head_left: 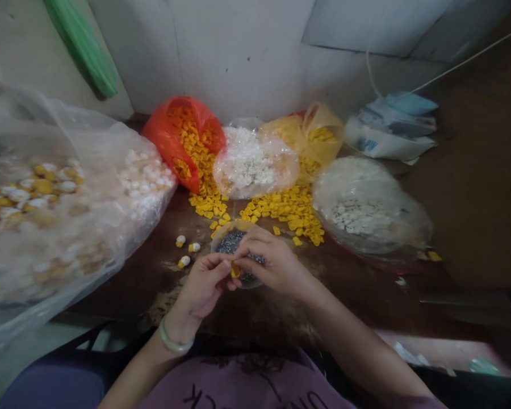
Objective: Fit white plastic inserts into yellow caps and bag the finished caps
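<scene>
Between the fingertips of my left hand (210,279) is a small yellow plastic piece (235,269), pinched above the table. My right hand (272,258) meets it there, thumb and fingers closed at the same piece; whether they also hold some tiny part is hidden. Just behind and below both hands stands a round clear tub (216,241) of small dark metal bits (230,241), partly covered by my right hand. To the left, several small yellow-and-white pieces (184,261) lie on the dark table.
Loose yellow pieces (287,210) spread behind the tub, before a red bag (159,128) of yellow pieces and a clear bag (255,162) of white ones. A large clear bag (128,238) fills the left; another bag (370,204) lies right. Papers (392,122) sit at back right.
</scene>
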A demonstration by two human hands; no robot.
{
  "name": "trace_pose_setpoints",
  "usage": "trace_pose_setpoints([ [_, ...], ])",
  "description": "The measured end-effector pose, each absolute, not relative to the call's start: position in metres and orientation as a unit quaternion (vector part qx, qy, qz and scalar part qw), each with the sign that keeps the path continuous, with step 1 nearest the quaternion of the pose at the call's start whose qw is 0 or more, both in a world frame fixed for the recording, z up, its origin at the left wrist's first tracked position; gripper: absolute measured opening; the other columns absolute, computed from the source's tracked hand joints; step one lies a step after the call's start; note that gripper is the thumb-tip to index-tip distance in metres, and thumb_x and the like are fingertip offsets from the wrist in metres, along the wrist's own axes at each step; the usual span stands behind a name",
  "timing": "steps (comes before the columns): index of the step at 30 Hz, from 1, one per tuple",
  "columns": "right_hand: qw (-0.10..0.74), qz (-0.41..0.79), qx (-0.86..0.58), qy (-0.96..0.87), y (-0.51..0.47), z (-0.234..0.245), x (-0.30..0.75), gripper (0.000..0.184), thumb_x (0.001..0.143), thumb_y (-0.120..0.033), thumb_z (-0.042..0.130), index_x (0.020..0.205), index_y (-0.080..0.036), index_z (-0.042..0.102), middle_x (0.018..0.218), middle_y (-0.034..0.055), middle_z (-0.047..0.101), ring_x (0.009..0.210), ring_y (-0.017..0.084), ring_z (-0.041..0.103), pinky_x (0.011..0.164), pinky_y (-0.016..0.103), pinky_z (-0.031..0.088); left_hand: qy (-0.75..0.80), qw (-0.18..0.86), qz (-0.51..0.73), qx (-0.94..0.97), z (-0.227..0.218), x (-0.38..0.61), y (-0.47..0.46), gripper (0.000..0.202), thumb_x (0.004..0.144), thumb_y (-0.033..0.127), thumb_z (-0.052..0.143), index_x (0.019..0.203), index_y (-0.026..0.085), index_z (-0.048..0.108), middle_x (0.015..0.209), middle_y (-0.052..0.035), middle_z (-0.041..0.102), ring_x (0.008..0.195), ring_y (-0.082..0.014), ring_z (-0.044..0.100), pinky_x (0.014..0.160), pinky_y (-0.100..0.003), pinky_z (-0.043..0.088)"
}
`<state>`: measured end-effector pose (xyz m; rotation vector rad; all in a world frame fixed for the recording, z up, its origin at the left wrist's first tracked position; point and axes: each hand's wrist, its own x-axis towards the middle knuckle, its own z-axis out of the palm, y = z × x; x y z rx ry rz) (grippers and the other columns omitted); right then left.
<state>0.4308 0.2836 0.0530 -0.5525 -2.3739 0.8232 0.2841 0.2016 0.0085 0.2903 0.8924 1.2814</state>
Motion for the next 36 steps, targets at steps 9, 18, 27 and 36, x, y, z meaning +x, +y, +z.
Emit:
trace_pose_setpoints([
  [9, 0.152, 0.593, -0.224, -0.759, 0.295, 0.052, 0.435, 0.009, 0.085, -0.026, 0.067, 0.081, -0.020, 0.062, 0.078, -0.0013, 0.062, 0.074, 0.013, 0.059, 0.070, 0.026, 0.048, 0.405, 0.711, 0.547, 0.178, 0.007, 0.284, 0.201, 0.042, 0.047, 0.043, 0.093, 0.064, 0.012, 0.071, 0.051, -0.0034, 0.067, 0.040, -0.0099, 0.059, 0.040, -0.015, 0.044],
  [18, 0.271, 0.602, -0.329, -0.676, 0.299, 0.023, 0.466, 0.030, 0.081, -0.039, 0.071, 0.104, -0.023, 0.062, 0.094, 0.0024, 0.066, 0.084, 0.016, 0.064, 0.077, 0.031, 0.052, 0.392, 0.729, 0.546, 0.134, 0.004, 0.287, 0.206, 0.042, 0.049, 0.038, 0.094, 0.079, 0.014, 0.077, 0.065, -0.0057, 0.074, 0.050, -0.0096, 0.065, 0.046, -0.013, 0.050],
  [27, 0.255, 0.156, -0.635, -0.712, 0.355, -0.039, 0.592, 0.009, 0.077, -0.016, 0.059, 0.077, -0.020, 0.067, 0.086, 0.0088, 0.070, 0.087, 0.025, 0.063, 0.090, 0.044, 0.047, 0.370, 0.721, 0.578, 0.095, -0.002, 0.286, 0.208, 0.038, 0.055, 0.031, 0.092, 0.086, 0.017, 0.077, 0.080, -0.0057, 0.078, 0.064, -0.0129, 0.072, 0.057, -0.014, 0.058],
  [36, 0.309, 0.219, -0.596, -0.708, 0.350, -0.047, 0.589, 0.009, 0.076, -0.029, 0.065, 0.075, -0.020, 0.066, 0.082, 0.0078, 0.067, 0.081, 0.024, 0.060, 0.085, 0.043, 0.048, 0.360, 0.729, 0.575, 0.092, 0.004, 0.290, 0.210, 0.035, 0.055, 0.024, 0.092, 0.085, 0.015, 0.076, 0.084, -0.0067, 0.078, 0.067, -0.0150, 0.074, 0.062, -0.017, 0.060],
])
